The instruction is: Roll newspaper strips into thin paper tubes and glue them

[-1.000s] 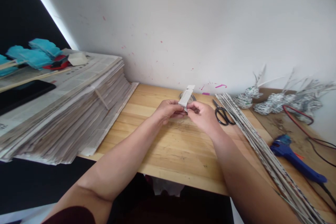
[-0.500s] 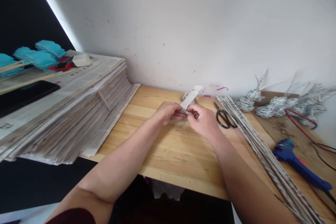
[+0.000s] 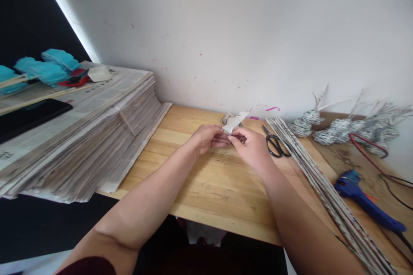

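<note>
Between my two hands is a narrow strip of newspaper [image 3: 237,122], its free end pointing up and away to the right. My left hand [image 3: 208,136] pinches its lower left end, with the other fingers curled beneath. My right hand [image 3: 248,142] grips the lower right side of the strip between thumb and fingers. Behind the strip, partly hidden, a roll of tape [image 3: 226,118] lies on the wooden table [image 3: 213,189]. Black-handled scissors [image 3: 275,145] rest just right of my right hand.
Long rolled paper sticks [image 3: 318,187] run along the right side. Beyond them are a blue glue gun [image 3: 368,206] and woven paper shapes [image 3: 338,131]. A tall newspaper stack [image 3: 97,137] fills the left, bearing a phone [image 3: 38,114] and blue paper pieces [image 3: 48,68].
The strip's free end has tilted lower to the right and looks more curled. My right fingers have shifted slightly along its lower end; my left hand has barely moved.
</note>
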`<state>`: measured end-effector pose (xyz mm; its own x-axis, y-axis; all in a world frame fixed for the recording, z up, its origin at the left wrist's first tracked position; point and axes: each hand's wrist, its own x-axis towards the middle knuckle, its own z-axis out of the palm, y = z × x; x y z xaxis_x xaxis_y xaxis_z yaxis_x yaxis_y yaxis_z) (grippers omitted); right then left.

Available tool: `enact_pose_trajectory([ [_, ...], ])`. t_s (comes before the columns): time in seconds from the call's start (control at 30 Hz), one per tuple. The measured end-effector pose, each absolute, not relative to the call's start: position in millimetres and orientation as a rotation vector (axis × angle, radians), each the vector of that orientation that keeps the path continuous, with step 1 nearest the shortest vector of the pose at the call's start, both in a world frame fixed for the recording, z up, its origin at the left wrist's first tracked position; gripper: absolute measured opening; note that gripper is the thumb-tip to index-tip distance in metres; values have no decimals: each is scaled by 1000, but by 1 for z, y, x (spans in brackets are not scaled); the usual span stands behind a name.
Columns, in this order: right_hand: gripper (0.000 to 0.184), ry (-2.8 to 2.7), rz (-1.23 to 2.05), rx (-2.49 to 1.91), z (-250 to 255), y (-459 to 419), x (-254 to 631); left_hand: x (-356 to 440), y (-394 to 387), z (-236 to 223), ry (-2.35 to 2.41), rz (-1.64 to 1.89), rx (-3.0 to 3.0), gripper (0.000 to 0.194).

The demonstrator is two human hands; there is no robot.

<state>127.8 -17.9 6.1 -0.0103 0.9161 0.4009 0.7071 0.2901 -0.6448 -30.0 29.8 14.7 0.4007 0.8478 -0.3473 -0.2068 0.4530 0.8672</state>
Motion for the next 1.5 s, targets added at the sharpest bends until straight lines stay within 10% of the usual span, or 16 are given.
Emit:
enact_pose_trajectory([
  [1.5,28,-1539,917,-1514,17,-18,138,-42,37,5,816,1065,1996,7],
])
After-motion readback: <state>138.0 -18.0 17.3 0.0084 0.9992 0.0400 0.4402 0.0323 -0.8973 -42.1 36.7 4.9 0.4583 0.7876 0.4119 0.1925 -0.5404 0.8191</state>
